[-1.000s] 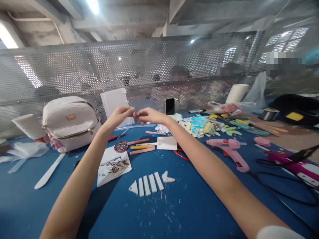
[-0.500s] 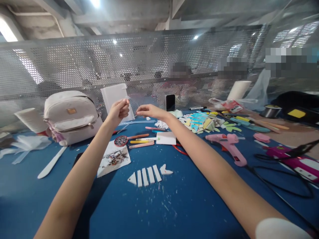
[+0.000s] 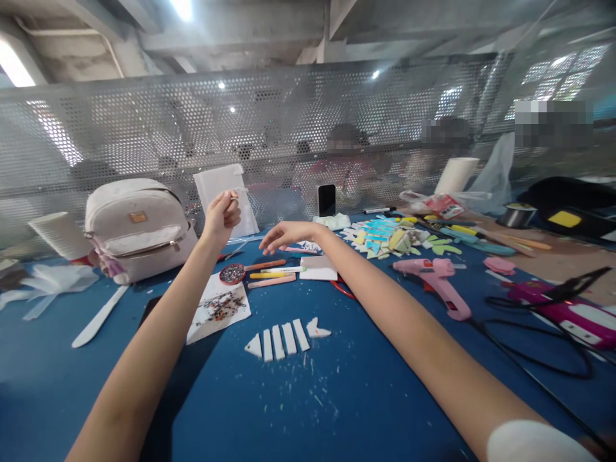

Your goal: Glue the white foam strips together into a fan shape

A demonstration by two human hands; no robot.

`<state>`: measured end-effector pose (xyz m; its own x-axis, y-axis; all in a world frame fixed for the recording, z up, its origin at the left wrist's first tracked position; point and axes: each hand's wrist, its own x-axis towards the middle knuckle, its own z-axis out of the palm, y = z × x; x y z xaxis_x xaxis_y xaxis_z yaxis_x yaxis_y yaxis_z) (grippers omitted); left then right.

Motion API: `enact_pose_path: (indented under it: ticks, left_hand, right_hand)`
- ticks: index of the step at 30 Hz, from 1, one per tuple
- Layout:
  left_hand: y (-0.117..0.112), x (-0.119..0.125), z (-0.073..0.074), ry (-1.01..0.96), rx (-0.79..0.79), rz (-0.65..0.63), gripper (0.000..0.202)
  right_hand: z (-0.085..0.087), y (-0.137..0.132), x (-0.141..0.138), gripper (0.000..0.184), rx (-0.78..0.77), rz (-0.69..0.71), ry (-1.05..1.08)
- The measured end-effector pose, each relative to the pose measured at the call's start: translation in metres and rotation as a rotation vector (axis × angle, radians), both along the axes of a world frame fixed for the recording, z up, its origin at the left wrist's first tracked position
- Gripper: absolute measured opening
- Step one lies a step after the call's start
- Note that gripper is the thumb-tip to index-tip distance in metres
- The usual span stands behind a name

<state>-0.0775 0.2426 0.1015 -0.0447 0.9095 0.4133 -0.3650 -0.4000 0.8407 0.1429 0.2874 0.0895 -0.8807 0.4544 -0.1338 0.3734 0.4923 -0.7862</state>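
Note:
My left hand is raised in front of the white sheets, its thumb and fingers pinched together. Whatever sits in that pinch is too thin or small to make out. My right hand hovers lower, over the pens, with its fingers loosely stretched and nothing visible in them. On the blue table below lie white strips in a row, between a pointed white head piece and a white tail piece, forming a fish skeleton shape.
A white backpack stands at left, near a white plastic knife. Pens and a red-rimmed dish lie mid-table. At right are coloured foam scraps, a pink glue gun and cables. A phone stands upright behind.
My right hand has dropped slightly and its fingers have spread. My left hand has shifted a little left, still pinched. A faint clear strand seen near the hands earlier no longer shows.

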Motion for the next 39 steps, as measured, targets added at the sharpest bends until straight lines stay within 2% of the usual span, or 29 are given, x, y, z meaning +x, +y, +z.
enact_pose_path:
  ticks: [5, 8, 13, 21, 25, 27, 30, 33, 35, 38, 39]
  left_hand:
    - [0.001, -0.002, 0.000, -0.017, -0.005, 0.029, 0.022]
    - [0.002, -0.003, -0.001, -0.021, -0.012, 0.039, 0.022]
    - [0.003, -0.004, -0.004, -0.023, -0.027, 0.044, 0.024]
    - [0.005, -0.002, -0.007, -0.014, -0.063, 0.025, 0.026]
    - [0.007, 0.000, -0.011, -0.010, -0.081, 0.009, 0.028]
    - [0.008, 0.003, -0.013, -0.009, -0.089, 0.002, 0.029]
    - [0.009, 0.006, -0.016, -0.008, -0.102, -0.006, 0.029]
    - [0.011, 0.008, -0.018, -0.012, -0.113, -0.013, 0.030]
    - [0.010, 0.009, -0.017, -0.015, -0.118, -0.019, 0.030]
    - [0.008, 0.013, -0.015, -0.016, -0.127, -0.035, 0.029]
    - [0.007, 0.015, -0.014, -0.013, -0.131, -0.044, 0.029]
  right_hand:
    - [0.008, -0.005, 0.006, 0.028, 0.000, 0.010, -0.100]
    - [0.010, -0.002, 0.011, 0.024, 0.052, -0.009, -0.125]
    - [0.009, 0.007, 0.015, 0.022, 0.169, -0.119, -0.082]
    - [0.005, 0.017, 0.016, 0.024, 0.351, -0.412, 0.148]
    - [0.017, 0.008, 0.009, 0.029, 0.491, -0.597, 0.389]
    - [0.027, -0.005, 0.003, 0.027, 0.529, -0.598, 0.487]
    - [0.038, -0.028, -0.009, 0.022, 0.515, -0.457, 0.519]
    - [0.039, -0.039, -0.017, 0.036, 0.491, -0.388, 0.511]
    - [0.036, -0.036, -0.019, 0.043, 0.506, -0.467, 0.561]
    - [0.028, -0.022, -0.018, 0.038, 0.528, -0.632, 0.654]
    - [0.025, -0.017, -0.017, 0.042, 0.516, -0.657, 0.662]
